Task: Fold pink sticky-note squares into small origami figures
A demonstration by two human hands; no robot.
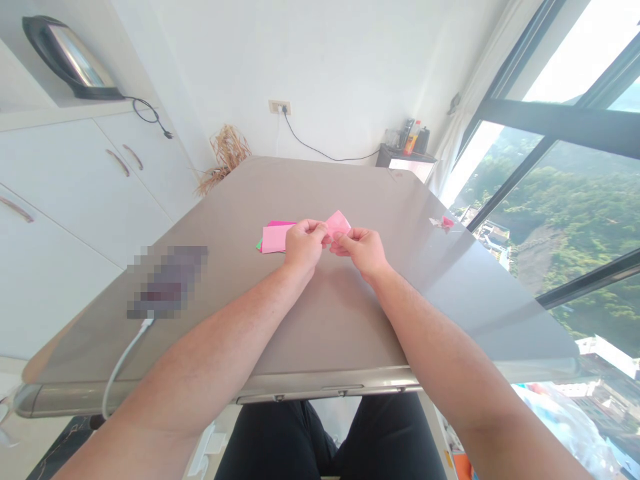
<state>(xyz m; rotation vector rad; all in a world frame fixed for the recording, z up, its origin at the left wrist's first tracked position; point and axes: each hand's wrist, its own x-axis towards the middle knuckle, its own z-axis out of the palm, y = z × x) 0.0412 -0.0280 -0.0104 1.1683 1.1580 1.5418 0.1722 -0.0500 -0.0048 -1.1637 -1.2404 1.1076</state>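
Note:
Between my two hands, over the middle of the table, is a small folded piece of pink paper. My left hand pinches its left side with thumb and fingers. On the right lower side, my right hand grips the same paper, the thumb lying across it. The paper's upper corner points away from me. A stack of coloured paper lies just left of my left hand, light pink on top, with magenta and green edges showing beneath. My left hand hides the stack's right end.
A pixelated device with a white cable lies on the table at left. Pink scraps sit near the right edge, beside the window. Behind the table stands a small cabinet with bottles.

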